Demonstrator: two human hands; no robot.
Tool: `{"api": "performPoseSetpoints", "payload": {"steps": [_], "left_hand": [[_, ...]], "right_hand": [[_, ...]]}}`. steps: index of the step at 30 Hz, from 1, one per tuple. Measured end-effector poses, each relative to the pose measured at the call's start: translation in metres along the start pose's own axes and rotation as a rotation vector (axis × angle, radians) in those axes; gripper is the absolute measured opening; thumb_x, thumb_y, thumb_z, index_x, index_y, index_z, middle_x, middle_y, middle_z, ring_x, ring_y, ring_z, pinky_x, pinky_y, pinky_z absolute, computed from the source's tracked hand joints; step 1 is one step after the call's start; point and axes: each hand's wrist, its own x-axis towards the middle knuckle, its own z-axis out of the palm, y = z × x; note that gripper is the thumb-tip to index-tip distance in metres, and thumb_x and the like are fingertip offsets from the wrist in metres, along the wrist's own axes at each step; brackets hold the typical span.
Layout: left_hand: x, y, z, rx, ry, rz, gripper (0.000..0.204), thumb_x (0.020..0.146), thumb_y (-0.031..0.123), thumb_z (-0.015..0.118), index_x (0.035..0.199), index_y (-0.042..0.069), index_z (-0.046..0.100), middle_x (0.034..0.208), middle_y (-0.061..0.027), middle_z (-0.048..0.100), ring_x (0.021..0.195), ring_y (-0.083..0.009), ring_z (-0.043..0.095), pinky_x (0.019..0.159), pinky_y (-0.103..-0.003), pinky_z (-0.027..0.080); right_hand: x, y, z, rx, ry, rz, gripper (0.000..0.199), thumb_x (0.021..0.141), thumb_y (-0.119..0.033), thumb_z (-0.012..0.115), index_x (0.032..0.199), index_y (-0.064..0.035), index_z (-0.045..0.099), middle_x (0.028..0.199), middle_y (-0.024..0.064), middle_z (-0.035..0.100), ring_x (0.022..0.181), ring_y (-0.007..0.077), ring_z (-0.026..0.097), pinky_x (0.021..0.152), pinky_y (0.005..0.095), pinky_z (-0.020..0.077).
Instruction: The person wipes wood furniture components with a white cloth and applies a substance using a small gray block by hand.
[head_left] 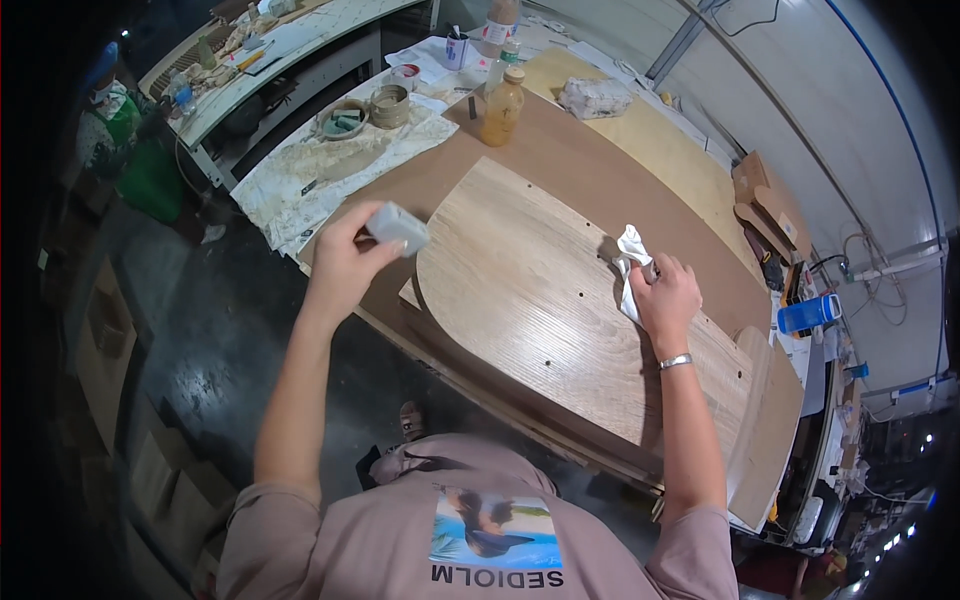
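My left hand (345,258) pinches a pale grey block (400,228), slightly blurred, over the rounded left end of a wood-grain board (510,270). My right hand (668,300) is closed on a crumpled white cloth (628,270) at the board's right part. A small brownish piece shows beside the cloth, but its kind is unclear. Several small dark holes dot the board's face. Under it, more panels lie stacked, their edges showing at the left and right.
Brown sheeting (400,185) covers the table. Beyond the board stand an amber bottle (503,108), a tin (390,106) and a bowl of green pieces (345,119). A blue bottle (808,314) is at the right. A person (110,125) is at the far left; cardboard boxes (190,490) sit lower left.
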Motion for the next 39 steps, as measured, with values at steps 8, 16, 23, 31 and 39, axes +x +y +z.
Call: {"api": "performPoseSetpoints", "payload": {"steps": [8,16,23,31,39], "left_hand": [[-0.095,0.032,0.027,0.088,-0.147,0.089,0.036,0.072,0.002,0.081,0.105,-0.001,0.067,0.092,-0.0156,0.068,0.082,-0.0293,0.069,0.074,-0.034,0.054],[-0.014,0.004,0.011,0.063,-0.012,-0.030,0.031,0.084,0.001,0.073,0.113,-0.003,0.063,0.096,-0.0108,0.071,0.085,-0.0156,0.068,0.075,-0.030,0.054],[-0.061,0.025,0.020,0.117,-0.109,0.169,0.034,0.075,0.004,0.081,0.106,-0.002,0.066,0.096,-0.0148,0.069,0.085,-0.0264,0.069,0.075,-0.035,0.055],[0.037,-0.019,0.003,0.149,-0.027,0.059,0.035,0.079,0.003,0.076,0.111,-0.005,0.066,0.088,-0.0106,0.072,0.076,-0.0147,0.065,0.072,-0.030,0.053],[-0.082,0.042,0.059,0.259,-0.048,0.308,0.031,0.072,0.005,0.079,0.099,-0.001,0.066,0.087,-0.0184,0.066,0.077,-0.0354,0.066,0.069,-0.039,0.054]], "right_hand": [[0.000,0.007,-0.004,-0.021,0.001,0.019,0.023,0.075,-0.031,0.075,0.080,-0.0091,0.070,0.079,0.0061,0.067,0.075,0.0301,0.061,0.068,0.0433,0.0502],[0.000,0.002,0.000,-0.036,-0.033,0.032,0.023,0.074,-0.030,0.074,0.078,-0.0087,0.069,0.079,0.0058,0.067,0.075,0.0299,0.061,0.068,0.0431,0.0504],[-0.003,0.008,-0.002,-0.043,0.014,0.030,0.023,0.074,-0.030,0.074,0.079,-0.0086,0.069,0.079,0.0059,0.068,0.075,0.0297,0.062,0.068,0.0428,0.0508],[-0.004,0.001,-0.004,-0.047,-0.010,0.059,0.025,0.075,-0.033,0.074,0.079,-0.0083,0.070,0.079,0.0064,0.068,0.075,0.0303,0.062,0.067,0.0432,0.0510],[-0.004,0.012,-0.001,-0.048,0.016,0.029,0.027,0.077,-0.035,0.073,0.078,-0.0086,0.070,0.079,0.0072,0.069,0.074,0.0308,0.063,0.067,0.0433,0.0516]]}}
